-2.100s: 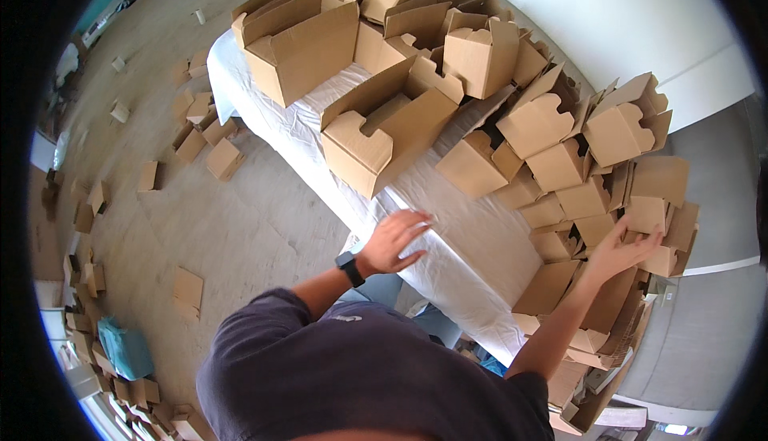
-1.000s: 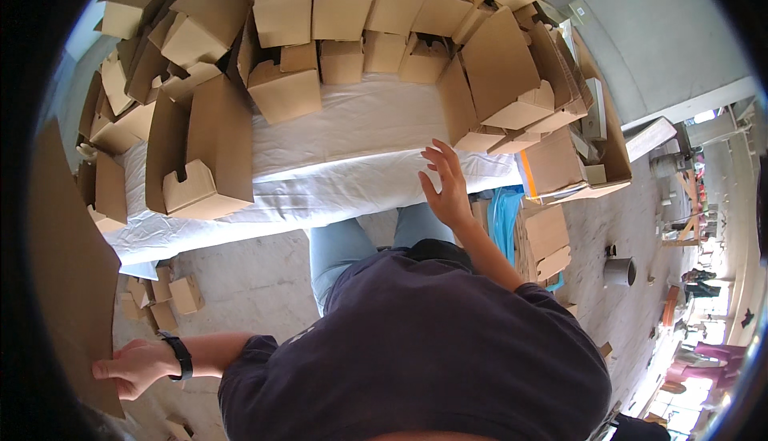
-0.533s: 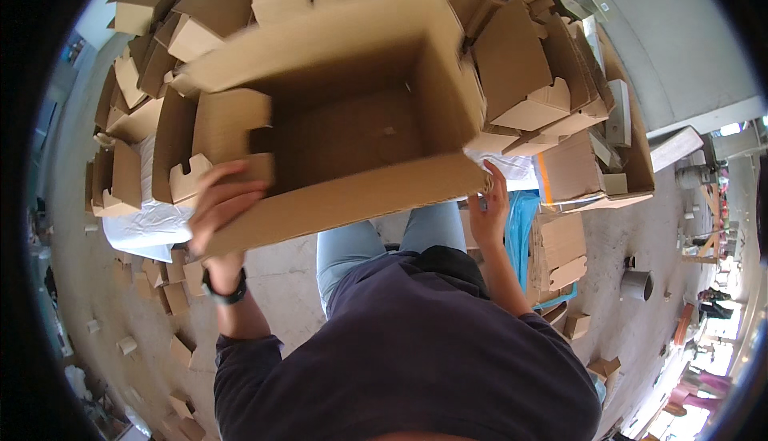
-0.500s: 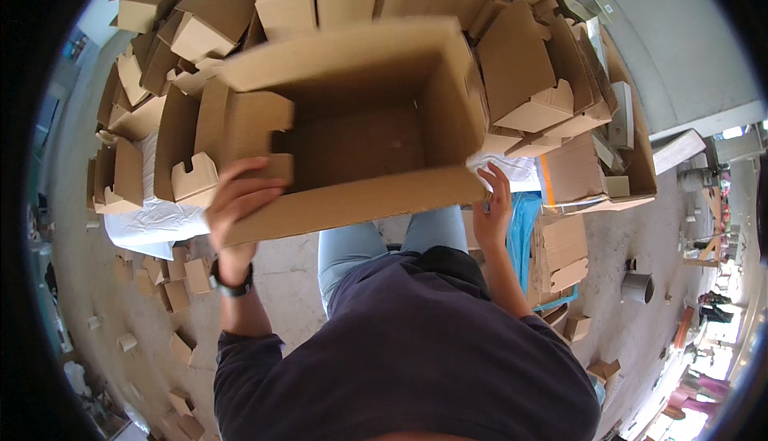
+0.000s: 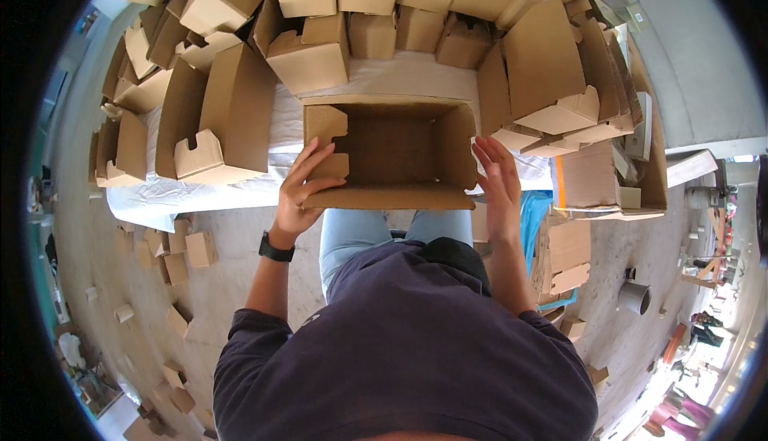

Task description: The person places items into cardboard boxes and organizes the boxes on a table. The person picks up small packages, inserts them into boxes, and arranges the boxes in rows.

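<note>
An open-topped brown cardboard box (image 5: 392, 199) sits at the table's near edge, in front of my legs, its hollow facing up. Around its left end wraps my left hand (image 5: 304, 179), fingers beside the notched flap and over the near corner. My right hand (image 5: 499, 181) presses against the right end, its fingertips at the upper edge, so the box is held between both hands. Inside, the box shows bare cardboard walls and floor. A dark watch (image 5: 276, 247) is on my left wrist.
A white-covered table (image 5: 392, 78) runs behind the box. Stacked cardboard boxes (image 5: 308, 65) line its far side, with more boxes (image 5: 232, 113) at left and a tall box (image 5: 548, 65) at right. Small cartons (image 5: 200, 249) and a grey bucket (image 5: 634, 297) are on the floor.
The box has moved down and away from me, from a raised, tilted position to the table's near edge. Both hands travelled with it, the left one shifting to the right.
</note>
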Tool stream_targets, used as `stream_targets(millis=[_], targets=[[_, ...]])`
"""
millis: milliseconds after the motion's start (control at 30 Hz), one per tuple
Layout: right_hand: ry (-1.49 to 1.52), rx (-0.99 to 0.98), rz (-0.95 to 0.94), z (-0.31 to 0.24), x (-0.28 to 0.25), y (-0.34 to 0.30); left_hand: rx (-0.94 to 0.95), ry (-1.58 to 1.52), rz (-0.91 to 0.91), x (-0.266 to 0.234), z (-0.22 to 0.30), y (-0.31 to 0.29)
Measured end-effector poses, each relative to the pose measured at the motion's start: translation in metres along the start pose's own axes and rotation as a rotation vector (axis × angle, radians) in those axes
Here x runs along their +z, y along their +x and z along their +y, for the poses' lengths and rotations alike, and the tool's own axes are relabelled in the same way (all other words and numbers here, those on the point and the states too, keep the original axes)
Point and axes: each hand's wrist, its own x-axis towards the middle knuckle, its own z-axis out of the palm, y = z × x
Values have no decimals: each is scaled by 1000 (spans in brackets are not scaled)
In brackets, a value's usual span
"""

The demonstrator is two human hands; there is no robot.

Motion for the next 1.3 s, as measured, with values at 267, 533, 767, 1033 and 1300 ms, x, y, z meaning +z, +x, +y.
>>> stream_targets(millis=[267, 533, 767, 1033, 1300], targets=[[-548, -60, -42, -18, 35, 8, -585, -797, 147, -39, 16, 21], [-998, -196, -137, -47, 33, 6, -326, 390, -276, -32, 52, 70], [-787, -61, 79, -21, 5, 31, -246, 594, -176, 3, 53, 74], [-354, -73, 154, 29, -19, 24, -281, 158, 122, -4, 47, 47], [-129, -77, 224, 55, -18, 27, -485, -625, 589, -6, 6, 9]])
